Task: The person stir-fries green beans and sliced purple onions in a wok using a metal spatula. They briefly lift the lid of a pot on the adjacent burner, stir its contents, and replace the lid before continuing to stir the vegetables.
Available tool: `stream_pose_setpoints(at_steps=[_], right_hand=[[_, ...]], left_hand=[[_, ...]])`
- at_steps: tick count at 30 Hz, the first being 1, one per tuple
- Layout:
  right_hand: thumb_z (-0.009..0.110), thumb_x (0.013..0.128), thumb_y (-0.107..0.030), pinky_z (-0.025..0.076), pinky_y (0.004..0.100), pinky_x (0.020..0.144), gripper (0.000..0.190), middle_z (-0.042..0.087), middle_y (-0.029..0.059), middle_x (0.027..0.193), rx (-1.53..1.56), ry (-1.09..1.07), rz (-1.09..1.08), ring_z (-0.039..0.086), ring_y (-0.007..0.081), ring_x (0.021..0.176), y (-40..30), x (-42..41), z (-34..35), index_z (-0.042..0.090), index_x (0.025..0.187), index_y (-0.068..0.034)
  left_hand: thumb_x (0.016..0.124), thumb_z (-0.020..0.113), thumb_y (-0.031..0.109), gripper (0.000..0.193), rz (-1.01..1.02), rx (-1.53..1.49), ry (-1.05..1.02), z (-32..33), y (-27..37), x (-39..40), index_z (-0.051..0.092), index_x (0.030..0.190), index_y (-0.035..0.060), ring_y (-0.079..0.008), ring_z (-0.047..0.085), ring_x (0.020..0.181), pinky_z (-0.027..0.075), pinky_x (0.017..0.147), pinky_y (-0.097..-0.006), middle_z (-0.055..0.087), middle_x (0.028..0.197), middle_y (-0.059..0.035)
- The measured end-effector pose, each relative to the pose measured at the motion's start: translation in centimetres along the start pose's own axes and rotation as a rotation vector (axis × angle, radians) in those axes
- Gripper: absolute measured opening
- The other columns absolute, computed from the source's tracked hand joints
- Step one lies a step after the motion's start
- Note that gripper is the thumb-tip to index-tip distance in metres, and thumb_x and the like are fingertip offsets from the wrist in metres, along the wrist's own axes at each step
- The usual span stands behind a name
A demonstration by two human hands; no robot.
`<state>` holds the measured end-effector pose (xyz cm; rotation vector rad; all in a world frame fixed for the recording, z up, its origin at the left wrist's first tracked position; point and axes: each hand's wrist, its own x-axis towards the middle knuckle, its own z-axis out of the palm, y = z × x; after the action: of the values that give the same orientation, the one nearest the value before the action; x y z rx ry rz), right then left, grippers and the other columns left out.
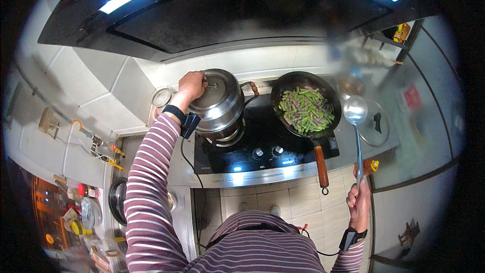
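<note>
My left hand [193,84] grips the knob of a domed metal lid [223,96], which sits on a steel pot [218,123] over the left burner. In my right hand [359,201] is the handle of a metal ladle [356,110], its bowl held up to the right of the wok. Chopped green and purplish beans [307,110] lie in the dark wok [278,83] on the right side of the black glass hob [254,134]. The wok's wooden handle [321,167] points towards me. What the pot contains is hidden by its lid.
A glass lid [365,131] with a black knob lies right of the wok, near a bottle with a yellow cap [373,165]. The range hood [246,15] overhangs the hob. A glass jar [161,97] stands left of the pot; several jars and containers [89,212] line the left side.
</note>
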<state>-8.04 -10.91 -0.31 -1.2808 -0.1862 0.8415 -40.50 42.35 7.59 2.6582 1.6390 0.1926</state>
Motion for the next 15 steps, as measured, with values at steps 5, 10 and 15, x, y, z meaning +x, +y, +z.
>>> stream_pose_setpoints(at_steps=[5,10,15], right_hand=[[0.052,0.105,-0.038,0.022,0.0186,0.037,0.046,0.037,-0.0075,0.064,0.003,-0.016,0.012,0.03,0.0015,0.045,-0.3,1.1,-0.2,0.053,0.137,-0.005],[0.053,0.105,-0.038,0.023,0.0186,0.038,0.044,0.038,-0.0075,0.065,-0.016,-0.003,0.009,0.031,0.0014,0.045,-0.3,1.6,0.0,0.054,0.136,-0.006],[0.051,0.106,-0.037,0.022,0.0187,0.039,0.042,0.039,-0.0075,0.065,-0.027,-0.002,0.05,0.03,0.0018,0.046,-0.4,2.3,0.3,0.054,0.136,-0.007]], left_hand=[[0.086,0.072,0.021,0.022,0.063,0.055,0.0,1.0,-1.0,0.6,0.071,0.106,0.0107,-0.0341,0.067,0.102,0.054,0.085,-0.0439,0.072,0.104,-0.0139],[0.086,0.072,0.021,0.023,0.109,-0.068,0.048,1.1,-1.2,0.1,0.07,0.105,0.0074,-0.0368,0.068,0.098,0.053,0.082,-0.0453,0.072,0.1,-0.0167],[0.086,0.072,0.023,0.024,0.067,-0.071,0.029,0.6,-0.7,-0.2,0.071,0.106,0.01,-0.0346,0.067,0.102,0.054,0.086,-0.0443,0.072,0.103,-0.0154]])
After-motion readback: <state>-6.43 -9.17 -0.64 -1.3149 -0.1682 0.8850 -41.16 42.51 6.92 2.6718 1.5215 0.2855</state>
